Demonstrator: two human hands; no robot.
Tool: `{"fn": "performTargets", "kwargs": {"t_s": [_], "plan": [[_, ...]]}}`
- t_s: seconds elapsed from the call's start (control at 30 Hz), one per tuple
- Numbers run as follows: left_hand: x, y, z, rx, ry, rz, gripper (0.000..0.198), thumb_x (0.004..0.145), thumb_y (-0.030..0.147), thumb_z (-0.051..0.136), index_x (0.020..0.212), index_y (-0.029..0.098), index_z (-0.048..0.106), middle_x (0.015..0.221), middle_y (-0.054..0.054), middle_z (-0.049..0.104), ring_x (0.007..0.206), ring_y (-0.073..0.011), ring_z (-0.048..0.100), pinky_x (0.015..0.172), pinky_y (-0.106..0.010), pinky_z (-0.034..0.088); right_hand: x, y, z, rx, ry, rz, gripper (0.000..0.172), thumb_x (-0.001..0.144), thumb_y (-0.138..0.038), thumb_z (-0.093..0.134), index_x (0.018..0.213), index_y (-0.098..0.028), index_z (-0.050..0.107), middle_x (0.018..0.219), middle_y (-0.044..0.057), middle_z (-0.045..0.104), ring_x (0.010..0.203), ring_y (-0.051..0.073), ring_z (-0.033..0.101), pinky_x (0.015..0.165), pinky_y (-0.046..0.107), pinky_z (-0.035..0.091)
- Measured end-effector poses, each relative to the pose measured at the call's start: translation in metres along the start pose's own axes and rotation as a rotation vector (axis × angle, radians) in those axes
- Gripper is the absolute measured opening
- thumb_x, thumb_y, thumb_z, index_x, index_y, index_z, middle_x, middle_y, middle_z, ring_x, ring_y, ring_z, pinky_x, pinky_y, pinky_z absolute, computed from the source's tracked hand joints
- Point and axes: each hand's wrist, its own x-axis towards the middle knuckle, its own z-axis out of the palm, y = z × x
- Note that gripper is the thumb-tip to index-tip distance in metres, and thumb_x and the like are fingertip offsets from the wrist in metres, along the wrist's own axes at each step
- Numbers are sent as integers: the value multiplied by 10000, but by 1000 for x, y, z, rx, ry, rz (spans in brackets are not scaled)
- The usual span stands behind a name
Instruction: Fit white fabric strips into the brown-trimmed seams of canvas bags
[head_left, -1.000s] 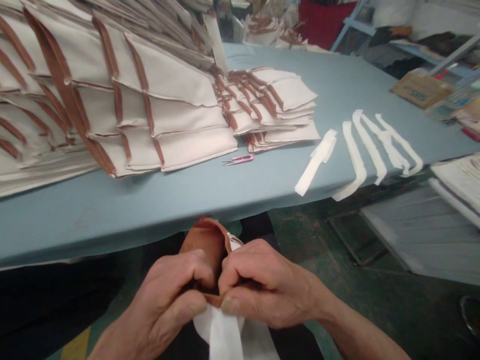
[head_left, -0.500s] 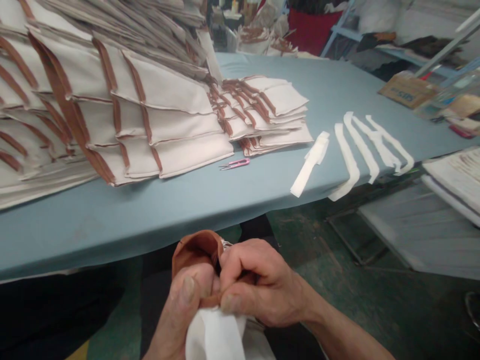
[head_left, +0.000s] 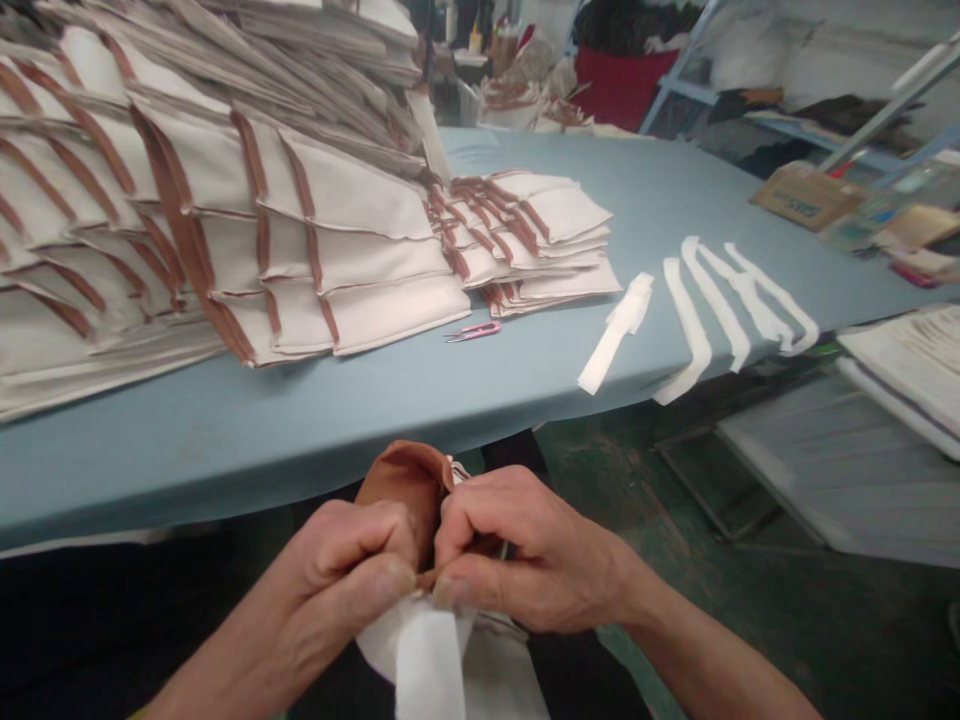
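Pinching the brown-lined piece (head_left: 403, 477) in front of the worktop (head_left: 495, 385), your left hand (head_left: 356, 565) and right hand (head_left: 517, 550) hold it in a narrow grip; it seems unfinished, attachment of the white strip (head_left: 430, 665) unclear, with loose strips (head_left: 718, 298) on the worktop.

You get even, diffuse light, apparently from above; source unclear. Tops of your left hand (head_left: 345, 570) and right hand (head_left: 525, 545) lit; brown fabric piece (head_left: 397, 485) falls dark inside. White strip (head_left: 430, 665) near you almost washed out. Floor (head_left: 607, 490) dim, deep shadow under blue-covered table (head_left: 360, 420). Your background soft; cardboard box (head_left: 808, 195) lettering blurred. Wide-angle stretch toward edges.
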Motion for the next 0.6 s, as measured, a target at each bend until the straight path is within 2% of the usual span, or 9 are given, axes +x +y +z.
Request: {"fn": "performTargets", "kwargs": {"t_s": [0.07, 0.17, 0.27, 0.37, 0.47, 0.53, 0.6], "plan": [[-3, 9, -4, 86, -62, -32, 437, 1015, 419, 503, 647, 228, 364, 624, 70, 336, 557, -112, 318, 505, -246, 266, -1, -1, 1, -21, 10, -20, 325, 1042, -363, 657, 770, -200, 588, 684, -56, 607, 586, 84, 502, 642, 210, 425], [-7, 15, -2, 128, -79, -40, 442, 1019, 429, 490, 647, 233, 355, 630, 73, 315, 558, -117, 312, 496, -248, 263, -3, -3, 3, -32, 23, -29, 390, 1051, -442, 648, 751, -200, 585, 664, -54, 604, 576, 86, 498, 645, 216, 431], [-13, 9, 6, 148, -28, 12, 471, 1060, 435, 467, 654, 230, 345, 638, 70, 330, 566, -116, 338, 512, -239, 279, -7, -4, 6, -20, 21, -6, 447, 1049, -518, 630, 739, -198, 595, 655, -47, 606, 577, 91, 501, 646, 225, 437], [-22, 0, 16, 131, 50, 107, 494, 1073, 437, 491, 648, 219, 363, 623, 71, 339, 563, -112, 336, 532, -228, 296, -10, -3, 12, 80, 18, 21, 437, 1011, -512, 697, 735, -184, 614, 668, -40, 606, 602, 89, 519, 607, 219, 408], [-26, -6, 29, -29, 115, 165, 600, 1057, 601, 500, 617, 214, 372, 596, 67, 326, 550, -115, 311, 525, -230, 309, -12, 0, 23, 309, 18, 100, 468, 937, -558, 770, 726, -184, 584, 657, -53, 554, 567, 79, 458, 533, 210, 354], [-25, -8, 39, -209, 191, 127, 672, 995, 718, 539, 586, 215, 359, 589, 63, 302, 544, -115, 296, 501, -232, 305, -12, 2, 29, 428, 26, 191, 517, 878, -595, 811, 706, -194, 534, 632, -74, 479, 538, 70, 374, 490, 207, 297], [-23, -12, 48, -378, 258, 65, 686, 939, 745, 613, 577, 216, 369, 591, 67, 287, 536, -109, 280, 481, -230, 295, -10, 1, 32, 459, 30, 272, 564, 822, -601, 855, 671, -201, 487, 611, -89, 415, 532, 66, 328, 482, 210, 263]]}}
